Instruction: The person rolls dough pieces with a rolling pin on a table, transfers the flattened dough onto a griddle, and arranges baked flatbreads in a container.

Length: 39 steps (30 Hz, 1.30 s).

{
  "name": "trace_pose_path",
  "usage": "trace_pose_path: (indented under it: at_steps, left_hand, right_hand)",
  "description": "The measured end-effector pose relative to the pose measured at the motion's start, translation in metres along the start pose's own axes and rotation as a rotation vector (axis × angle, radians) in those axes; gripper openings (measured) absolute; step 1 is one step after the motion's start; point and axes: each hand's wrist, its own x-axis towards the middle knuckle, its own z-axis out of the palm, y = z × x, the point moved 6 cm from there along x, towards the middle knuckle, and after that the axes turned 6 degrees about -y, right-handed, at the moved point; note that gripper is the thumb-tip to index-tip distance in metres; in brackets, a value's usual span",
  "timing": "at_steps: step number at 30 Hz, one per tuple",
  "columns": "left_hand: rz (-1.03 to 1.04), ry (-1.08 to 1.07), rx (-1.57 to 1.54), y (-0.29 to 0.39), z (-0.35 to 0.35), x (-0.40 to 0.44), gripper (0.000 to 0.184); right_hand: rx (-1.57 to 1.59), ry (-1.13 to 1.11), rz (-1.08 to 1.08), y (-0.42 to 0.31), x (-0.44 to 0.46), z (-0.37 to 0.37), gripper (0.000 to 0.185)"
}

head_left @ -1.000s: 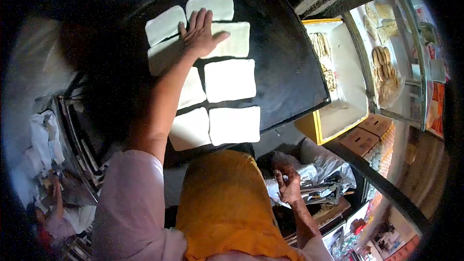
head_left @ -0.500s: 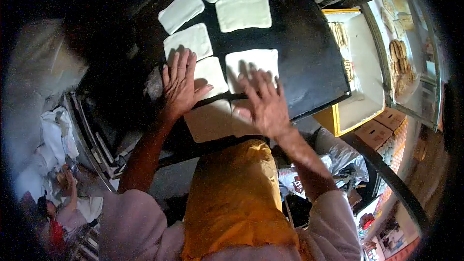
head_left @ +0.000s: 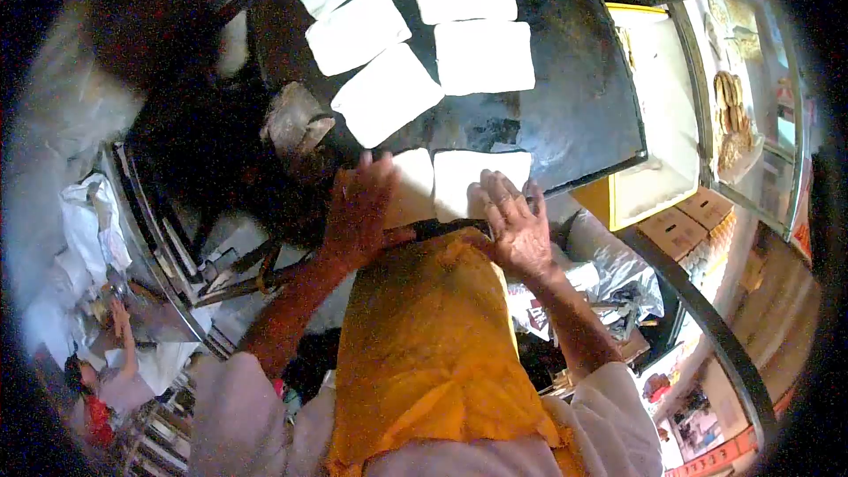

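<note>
Flat rectangular pieces of pale dough lie in two columns on a dark griddle-like plate (head_left: 583,97). My left hand (head_left: 358,216) is at the near left dough piece (head_left: 413,178), fingers stretched out and slightly blurred. My right hand (head_left: 519,231) rests its spread fingers on the right part of the near right dough piece (head_left: 459,178). Just beyond them lie a tilted left dough piece (head_left: 386,95) and a straighter right dough piece (head_left: 484,57). Neither hand grips anything.
A crumpled brownish lump (head_left: 299,119) sits left of the dough. To the right stands a yellow-rimmed white box (head_left: 658,124), beside a glass case (head_left: 751,115) holding browned baked goods. Cardboard boxes (head_left: 685,225) are below. Another person (head_left: 115,380) is at the lower left.
Both hands have come back from the farther dough pieces to the nearest pair. The right dough piece beyond now lies closer to its farther neighbour. The view has shifted.
</note>
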Motion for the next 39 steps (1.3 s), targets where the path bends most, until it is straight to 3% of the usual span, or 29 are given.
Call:
trace_pose_path:
  at_steps: [1, 4, 8, 9, 14, 17, 19, 22, 24, 26, 27, 28, 31, 32, 35, 36, 38, 39]
  left_hand:
    - [-0.005, -0.091, -0.054, 0.011, -0.002, -0.012, 0.107]
    - [-0.042, -0.107, -0.202, 0.021, 0.004, -0.001, 0.109]
    - [0.049, 0.093, -0.096, 0.035, -0.013, 0.045, 0.103]
    - [0.026, 0.137, -0.089, 0.034, -0.015, 0.047, 0.100]
    - [-0.117, 0.445, -0.058, -0.010, -0.033, 0.075, 0.096]
    - [0.009, 0.298, 0.024, -0.032, -0.024, 0.109, 0.098]
    - [0.109, 0.267, -0.002, -0.030, -0.022, 0.117, 0.100]
    - [0.127, 0.376, -0.106, -0.036, -0.037, 0.120, 0.097]
    - [-0.072, 0.337, -0.165, -0.064, -0.058, 0.124, 0.079]
    - [-0.235, 0.449, -0.185, -0.097, -0.076, 0.135, 0.077]
    - [-0.228, 0.467, -0.130, -0.109, -0.079, 0.144, 0.080]
    - [-0.202, 0.439, -0.081, -0.115, -0.077, 0.156, 0.081]
    - [-0.017, 0.306, -0.038, -0.107, -0.064, 0.180, 0.082]
    - [0.041, 0.351, -0.062, -0.105, -0.065, 0.182, 0.083]
    - [0.046, 0.373, -0.069, -0.110, -0.072, 0.187, 0.085]
    - [0.058, 0.431, -0.058, -0.120, -0.077, 0.187, 0.085]
    - [-0.187, 0.507, -0.067, -0.152, -0.084, 0.196, 0.086]
    - [-0.163, 0.430, -0.107, -0.162, -0.086, 0.206, 0.086]
  right_hand:
    - [-0.096, 0.034, -0.023, 0.002, 0.000, -0.008, 0.080]
    - [-0.027, 0.073, 0.004, 0.025, 0.024, -0.041, 0.084]
    - [-0.144, 0.095, -0.041, 0.064, 0.056, -0.058, 0.082]
    - [-0.091, 0.222, -0.042, 0.059, 0.059, -0.072, 0.075]
    - [-0.131, 0.117, -0.015, 0.044, 0.117, -0.087, 0.076]
    - [-0.162, -0.038, 0.066, 0.073, 0.140, -0.069, 0.071]
    - [-0.196, 0.013, 0.000, 0.085, 0.137, -0.079, 0.070]
    - [-0.255, 0.055, -0.028, 0.084, 0.150, -0.089, 0.074]
    - [-0.288, 0.015, 0.021, 0.080, 0.178, -0.097, 0.079]
    - [-0.179, 0.186, -0.083, 0.071, 0.213, -0.119, 0.083]
    - [-0.151, 0.276, -0.164, 0.063, 0.229, -0.134, 0.085]
    - [-0.333, 0.249, -0.091, 0.061, 0.236, -0.142, 0.080]
    - [-0.268, 0.218, -0.078, 0.092, 0.234, -0.137, 0.069]
    - [-0.304, 0.185, -0.025, 0.100, 0.229, -0.135, 0.072]
    - [-0.461, 0.323, -0.153, 0.118, 0.222, -0.121, 0.075]
    - [-0.410, 0.232, -0.068, 0.106, 0.226, -0.132, 0.076]
    - [-0.355, 0.136, 0.016, 0.110, 0.234, -0.130, 0.077]
    - [-0.389, 0.184, -0.079, 0.112, 0.245, -0.123, 0.077]
